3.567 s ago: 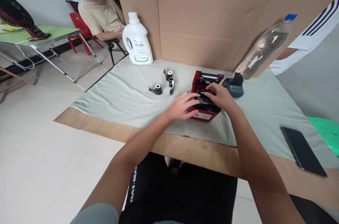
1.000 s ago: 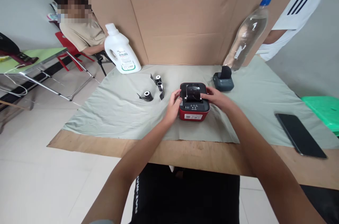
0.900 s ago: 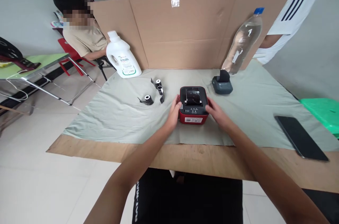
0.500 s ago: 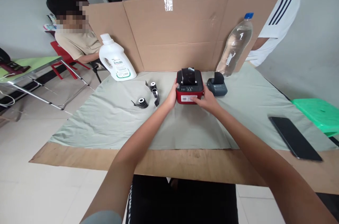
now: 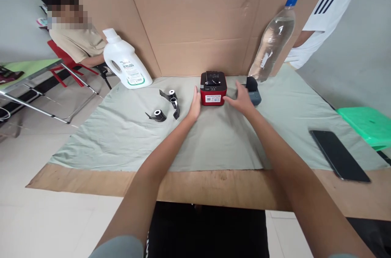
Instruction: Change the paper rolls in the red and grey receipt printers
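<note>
A red and black label printer [image 5: 213, 89] sits on the cloth in front of the cardboard, a strip of black paper coming out of its top. Along its left side is my left hand [image 5: 194, 105], fingers stretched out and flat, at or very near the casing. My right hand [image 5: 242, 99] is spread open just off the printer's right side, the thumb towards its front corner. Behind that hand, partly covered by it, stands a smaller dark grey printer [image 5: 254, 96] with black paper sticking up.
Black paper rolls [image 5: 159, 115] lie on the grey-green cloth [image 5: 116, 140] to the left. A white detergent jug [image 5: 126, 60] and a tilted water bottle [image 5: 273, 44] lean against the cardboard [image 5: 195, 22]. A phone [image 5: 339, 155] lies at right; a green stool [image 5: 366, 125] is beyond. Two people sit nearby.
The red printer, gripped between both hands before, now rests farther back on the cloth. My right hand has come off it and opened; my left hand's fingers have straightened.
</note>
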The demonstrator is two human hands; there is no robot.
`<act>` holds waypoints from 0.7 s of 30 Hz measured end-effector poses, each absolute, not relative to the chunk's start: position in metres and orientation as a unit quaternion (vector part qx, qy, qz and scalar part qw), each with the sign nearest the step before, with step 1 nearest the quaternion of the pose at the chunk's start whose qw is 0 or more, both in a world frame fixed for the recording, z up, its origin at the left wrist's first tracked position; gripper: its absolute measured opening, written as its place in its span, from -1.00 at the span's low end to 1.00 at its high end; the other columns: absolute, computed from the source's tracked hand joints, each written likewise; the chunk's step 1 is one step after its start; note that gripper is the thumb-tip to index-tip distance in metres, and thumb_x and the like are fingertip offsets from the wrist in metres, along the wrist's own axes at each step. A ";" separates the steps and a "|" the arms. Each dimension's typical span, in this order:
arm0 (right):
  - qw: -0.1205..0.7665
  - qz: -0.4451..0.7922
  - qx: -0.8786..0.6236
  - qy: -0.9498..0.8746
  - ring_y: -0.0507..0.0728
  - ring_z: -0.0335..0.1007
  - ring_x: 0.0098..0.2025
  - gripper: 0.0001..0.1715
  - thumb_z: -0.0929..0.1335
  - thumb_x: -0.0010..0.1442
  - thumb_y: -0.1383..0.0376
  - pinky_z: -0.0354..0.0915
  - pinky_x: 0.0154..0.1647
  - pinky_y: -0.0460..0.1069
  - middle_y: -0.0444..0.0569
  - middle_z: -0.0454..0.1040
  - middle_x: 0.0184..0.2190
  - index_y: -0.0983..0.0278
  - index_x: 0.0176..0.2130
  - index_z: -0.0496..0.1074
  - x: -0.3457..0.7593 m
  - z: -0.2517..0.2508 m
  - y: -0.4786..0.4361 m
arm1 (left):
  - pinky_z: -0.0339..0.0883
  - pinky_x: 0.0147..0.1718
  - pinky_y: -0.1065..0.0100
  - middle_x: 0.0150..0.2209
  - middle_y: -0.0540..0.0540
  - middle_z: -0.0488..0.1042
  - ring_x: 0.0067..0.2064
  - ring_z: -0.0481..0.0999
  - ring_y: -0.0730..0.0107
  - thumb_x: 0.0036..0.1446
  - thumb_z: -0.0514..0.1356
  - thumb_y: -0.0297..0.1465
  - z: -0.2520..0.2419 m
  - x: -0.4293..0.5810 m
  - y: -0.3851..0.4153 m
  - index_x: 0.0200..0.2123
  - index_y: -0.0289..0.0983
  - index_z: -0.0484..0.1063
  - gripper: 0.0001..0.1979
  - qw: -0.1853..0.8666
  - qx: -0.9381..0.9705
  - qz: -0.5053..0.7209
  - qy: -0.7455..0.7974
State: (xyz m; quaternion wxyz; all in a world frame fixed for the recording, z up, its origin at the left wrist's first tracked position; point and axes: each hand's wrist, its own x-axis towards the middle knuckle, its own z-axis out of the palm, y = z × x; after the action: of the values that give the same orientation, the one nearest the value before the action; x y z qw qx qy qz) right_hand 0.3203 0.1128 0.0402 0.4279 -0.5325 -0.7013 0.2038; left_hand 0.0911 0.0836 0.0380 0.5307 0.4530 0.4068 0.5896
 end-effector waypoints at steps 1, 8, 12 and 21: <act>0.437 0.153 -0.573 -0.676 0.55 -0.01 0.48 0.07 0.53 0.05 0.00 -0.03 0.47 0.48 0.35 0.20 0.39 0.34 0.38 0.23 0.330 0.042 0.106 | -0.32 0.56 0.24 0.55 -0.01 0.06 0.60 -0.17 0.36 0.43 0.09 -0.19 0.034 0.086 0.068 0.45 -0.15 0.16 -0.41 0.508 0.473 0.589 0.413; 0.379 0.115 -0.702 -0.592 0.63 0.09 0.35 0.12 0.56 0.06 0.10 -0.01 0.38 0.40 0.62 0.17 0.27 0.56 0.36 0.11 0.358 0.040 0.079 | -0.29 0.57 0.08 0.60 -0.03 -0.15 0.61 -0.20 0.24 0.45 0.00 -0.20 0.023 0.060 -0.006 0.54 -0.11 -0.05 -0.34 0.355 0.716 0.407 0.443; 0.386 0.072 -0.697 -0.599 0.57 0.17 0.28 0.17 0.56 -0.02 0.07 0.12 0.33 0.36 0.47 0.24 0.19 0.53 0.35 0.15 0.345 0.038 0.046 | -0.13 0.55 0.04 0.56 -0.17 0.02 0.58 -0.02 0.19 0.40 0.05 -0.25 0.024 0.055 -0.023 0.53 -0.20 -0.01 -0.30 0.312 0.761 0.341 0.455; 0.343 0.042 -0.640 -0.687 0.50 0.35 0.05 0.27 0.55 -0.05 -0.07 0.38 0.11 0.36 0.25 0.32 -0.01 0.39 0.42 0.13 0.260 0.030 -0.079 | -0.12 0.54 -0.08 0.57 -0.31 -0.12 0.59 -0.08 0.11 0.38 0.00 -0.35 0.016 0.056 -0.056 0.54 -0.35 -0.14 -0.26 0.216 0.856 0.209 0.421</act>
State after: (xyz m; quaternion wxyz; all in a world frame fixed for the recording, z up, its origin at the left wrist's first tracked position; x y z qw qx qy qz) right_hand 0.2602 -0.0785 0.0304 0.3427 -0.6398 -0.6867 0.0417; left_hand 0.0558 -0.0557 0.0162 0.2160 0.8558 0.4211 0.2089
